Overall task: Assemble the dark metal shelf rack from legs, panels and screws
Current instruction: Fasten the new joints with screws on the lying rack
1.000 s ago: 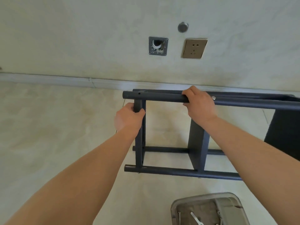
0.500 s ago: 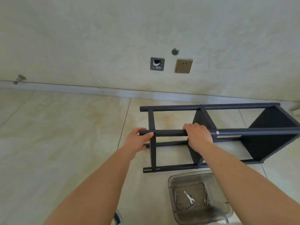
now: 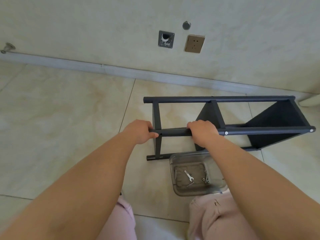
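**Both hands grip upper leg of shelf rack lying on tiled floor**

A small metal stopper (image 3: 7, 47) sits at the far left where the pale wall meets the baseboard (image 3: 103, 67). Further along the wall are a grey pipe plate (image 3: 166, 39), a round metal cap (image 3: 186, 25) and a gold-coloured socket (image 3: 195, 43). Below, on the cream tiled floor (image 3: 60, 110), the dark metal shelf rack (image 3: 214, 116) lies on its side, its long legs running left to right and its panels standing on edge between them. The left hand (image 3: 139, 131) holds the left end of the nearest raised leg (image 3: 174, 132), fingers (image 3: 149, 124) curled over the top and thumb pressed along the tube beside a small screw hole. The right hand (image 3: 202, 133) grips the same leg further along, fingers wrapped over it, just left of a silver screw head (image 3: 226, 133). In front of the rack, touching or just beside its lower leg, a clear plastic tray (image 3: 173, 170) rests on the floor and holds a small wrench (image 3: 188, 176) and several loose screws (image 3: 206, 177). The right forearm crosses over the tray's right edge. Pink trouser knees (image 3: 213, 217) fill the bottom of the view.
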